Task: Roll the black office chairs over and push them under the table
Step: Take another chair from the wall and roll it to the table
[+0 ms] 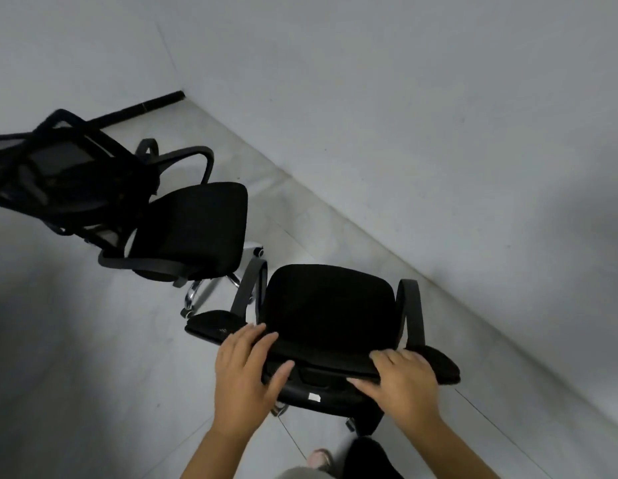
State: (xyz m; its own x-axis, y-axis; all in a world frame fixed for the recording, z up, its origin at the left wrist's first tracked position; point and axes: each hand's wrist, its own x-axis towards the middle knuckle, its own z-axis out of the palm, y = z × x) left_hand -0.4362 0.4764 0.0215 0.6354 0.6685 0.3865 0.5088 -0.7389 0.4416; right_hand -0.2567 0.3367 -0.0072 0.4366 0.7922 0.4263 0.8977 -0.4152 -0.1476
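Observation:
A black office chair stands right in front of me, seen from above and behind its backrest. My left hand grips the backrest's top edge on the left, fingers over it and thumb behind. On the right side my right hand holds the same edge. A second black office chair with a mesh backrest and a chrome base stands further away to the left. No table is in view.
A grey wall runs diagonally along the right, close to the near chair. A black skirting strip lies at the far corner. Pale tiled floor stretches to the left. My foot shows at the bottom.

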